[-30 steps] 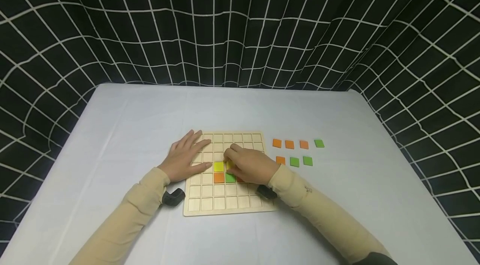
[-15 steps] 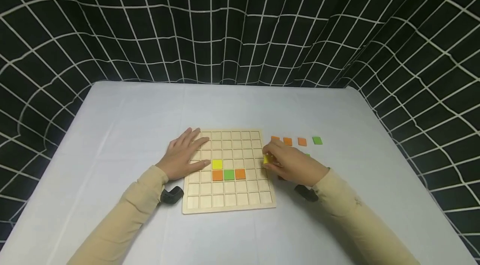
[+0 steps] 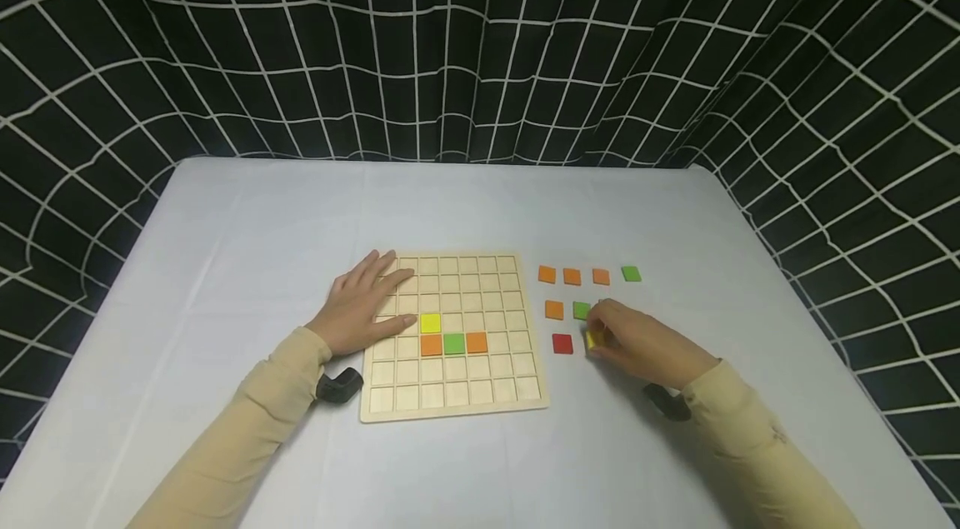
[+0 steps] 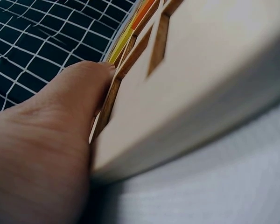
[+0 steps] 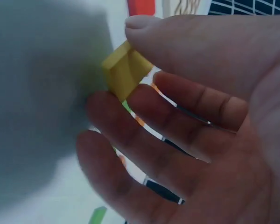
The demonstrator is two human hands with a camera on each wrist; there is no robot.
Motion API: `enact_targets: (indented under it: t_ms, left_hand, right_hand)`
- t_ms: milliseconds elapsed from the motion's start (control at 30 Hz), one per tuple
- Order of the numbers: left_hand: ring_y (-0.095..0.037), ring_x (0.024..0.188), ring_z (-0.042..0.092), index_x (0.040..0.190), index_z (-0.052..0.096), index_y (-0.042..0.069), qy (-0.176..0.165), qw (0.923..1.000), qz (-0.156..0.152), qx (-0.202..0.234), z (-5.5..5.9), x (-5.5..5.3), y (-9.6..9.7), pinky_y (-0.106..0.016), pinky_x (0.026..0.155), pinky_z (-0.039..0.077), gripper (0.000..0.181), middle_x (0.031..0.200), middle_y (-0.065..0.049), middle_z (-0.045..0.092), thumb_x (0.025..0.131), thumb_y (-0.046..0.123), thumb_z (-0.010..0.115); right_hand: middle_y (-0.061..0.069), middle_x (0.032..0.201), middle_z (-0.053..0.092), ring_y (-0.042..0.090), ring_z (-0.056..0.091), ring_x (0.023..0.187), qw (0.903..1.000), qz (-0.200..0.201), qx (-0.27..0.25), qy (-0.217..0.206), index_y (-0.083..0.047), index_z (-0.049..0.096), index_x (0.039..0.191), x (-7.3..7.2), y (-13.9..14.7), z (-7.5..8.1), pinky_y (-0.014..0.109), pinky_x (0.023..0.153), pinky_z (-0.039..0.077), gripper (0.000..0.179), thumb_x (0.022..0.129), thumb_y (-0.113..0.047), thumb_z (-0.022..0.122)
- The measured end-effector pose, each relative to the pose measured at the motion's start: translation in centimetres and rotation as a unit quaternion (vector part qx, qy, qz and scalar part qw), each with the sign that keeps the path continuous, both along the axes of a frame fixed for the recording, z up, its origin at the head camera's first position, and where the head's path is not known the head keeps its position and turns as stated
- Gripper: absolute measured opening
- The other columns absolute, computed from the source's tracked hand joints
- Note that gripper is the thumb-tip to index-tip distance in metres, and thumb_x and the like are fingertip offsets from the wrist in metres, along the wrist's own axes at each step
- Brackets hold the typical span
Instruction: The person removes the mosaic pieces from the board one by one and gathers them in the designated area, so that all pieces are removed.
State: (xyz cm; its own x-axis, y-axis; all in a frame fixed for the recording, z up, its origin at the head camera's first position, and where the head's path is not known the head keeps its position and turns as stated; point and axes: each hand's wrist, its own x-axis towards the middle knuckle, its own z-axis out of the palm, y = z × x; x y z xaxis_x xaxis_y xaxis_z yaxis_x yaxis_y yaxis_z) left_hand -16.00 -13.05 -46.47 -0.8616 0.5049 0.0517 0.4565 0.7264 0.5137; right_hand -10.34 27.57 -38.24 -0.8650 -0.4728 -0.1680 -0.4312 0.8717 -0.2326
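Note:
A wooden grid board point(image 3: 453, 408) lies on the white table. Set in its cells are a yellow tile point(image 3: 431, 323), an orange tile point(image 3: 431, 345), a green tile point(image 3: 454, 344) and a second orange tile point(image 3: 476, 342). My left hand point(image 3: 360, 308) rests with spread fingers on the board's left side; in the left wrist view its thumb point(image 4: 79, 88) lies along the board edge. To the right of the board, my right hand point(image 3: 645, 341) pinches another yellow tile point(image 5: 126, 72) between thumb and fingertips, tilted and close to the table, beside a red tile point(image 3: 562, 344).
Loose tiles lie right of the board: several orange ones, among them one orange tile point(image 3: 554, 310), plus a green tile point(image 3: 631, 273) at the far end and another green tile point(image 3: 581, 310) by my right hand. A black grid-patterned curtain point(image 3: 450, 46) hangs behind the table point(image 3: 262, 212).
My right hand has moved right, off the board and over the table, carrying the yellow tile out of the grid. The left hand has stayed on the board.

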Motion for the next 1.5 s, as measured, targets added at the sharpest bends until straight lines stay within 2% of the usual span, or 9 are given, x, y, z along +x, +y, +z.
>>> enact_targets:
  t_ms: [267,467,533,700,833,1000,1200,1367,1500]
  left_hand:
    - [-0.03,0.148,0.003,0.149,0.034,0.024,0.0,1.0,0.002,0.006,0.1,-0.1,0.0,-0.059,0.108,0.017,0.071,0.161,-0.008,0.011,0.089,0.057,0.055]
    - [-0.032,0.147,0.003,0.149,0.033,0.024,-0.001,1.0,0.001,0.002,0.1,-0.1,0.0,-0.059,0.108,0.018,0.071,0.16,-0.009,0.012,0.089,0.057,0.054]
    - [-0.031,0.148,0.003,0.149,0.033,0.023,-0.003,1.0,0.003,0.002,0.2,0.0,0.0,-0.059,0.109,0.017,0.071,0.16,-0.009,0.012,0.089,0.056,0.055]
    - [-0.031,0.148,0.002,0.149,0.034,0.023,-0.006,1.0,0.004,0.003,0.3,0.1,0.0,-0.059,0.109,0.016,0.071,0.16,-0.009,0.012,0.089,0.056,0.055]
    - [-0.032,0.148,0.002,0.149,0.034,0.023,-0.007,1.0,0.001,0.003,0.3,0.1,0.1,-0.059,0.109,0.016,0.071,0.16,-0.01,0.012,0.09,0.057,0.054]
    - [-0.031,0.148,0.003,0.149,0.034,0.023,-0.006,1.0,0.003,0.002,0.4,0.2,0.1,-0.059,0.109,0.016,0.07,0.16,-0.01,0.012,0.09,0.055,0.055]
    - [-0.032,0.147,0.003,0.148,0.035,0.022,-0.008,0.9999,-0.001,0.007,0.3,0.2,0.3,-0.061,0.108,0.018,0.07,0.16,-0.01,0.013,0.09,0.055,0.056]
    - [-0.032,0.147,0.003,0.149,0.033,0.023,-0.003,1.0,0.002,-0.005,0.2,0.1,0.2,-0.06,0.108,0.018,0.071,0.16,-0.01,0.012,0.09,0.057,0.054]
    - [-0.032,0.147,0.002,0.149,0.034,0.022,-0.01,0.9999,0.005,-0.001,0.5,0.2,0.1,-0.06,0.108,0.017,0.071,0.16,-0.01,0.012,0.09,0.054,0.057]
  right_hand:
    - [-0.012,0.086,0.054,0.004,0.051,0.078,0.9987,0.041,0.004,0.029,-0.017,0.06,0.091,-0.2,0.2,-0.7,0.024,0.072,0.052,0.025,0.077,-0.014,0.08]
    - [-0.01,0.088,0.057,0.003,0.051,0.075,0.9976,0.057,0.015,0.036,-0.016,0.063,0.096,-0.8,-1.0,0.4,0.023,0.069,0.051,0.023,0.08,-0.023,0.078]
    - [-0.01,0.087,0.057,0.002,0.05,0.072,0.9968,0.065,0.009,0.045,-0.016,0.063,0.097,-1.3,-2.3,0.8,0.021,0.066,0.049,0.021,0.083,-0.024,0.076]
    - [-0.005,0.088,0.058,0.004,0.05,0.069,0.9881,0.131,-0.031,0.074,-0.012,0.062,0.097,-2.5,-7.3,1.2,0.018,0.061,0.046,0.016,0.086,-0.018,0.072]
    - [-0.002,0.094,0.06,0.008,0.054,0.077,0.98,0.179,-0.037,0.08,-0.009,0.064,0.103,-3.4,-11.5,0.7,0.021,0.069,0.05,0.018,0.088,-0.017,0.07]
    - [-0.001,0.098,0.059,0.008,0.057,0.083,0.9727,0.219,-0.031,0.069,-0.008,0.062,0.109,-4.3,-15.3,-0.5,0.021,0.076,0.051,0.021,0.09,-0.017,0.067]
    - [-0.001,0.1,0.055,0.006,0.054,0.076,0.9729,0.225,-0.022,0.046,-0.01,0.061,0.114,-4.4,-17.2,-1.6,0.016,0.068,0.049,0.025,0.092,-0.021,0.065]
    - [-0.001,0.098,0.053,0.006,0.052,0.069,0.9744,0.219,-0.023,0.048,-0.01,0.058,0.118,-4.2,-17.8,-1.6,0.015,0.061,0.047,0.028,0.093,-0.023,0.064]
    - [-0.001,0.095,0.051,0.006,0.05,0.066,0.9732,0.222,-0.032,0.049,-0.012,0.057,0.118,-4.1,-17.9,-1.4,0.015,0.058,0.045,0.028,0.093,-0.023,0.064]
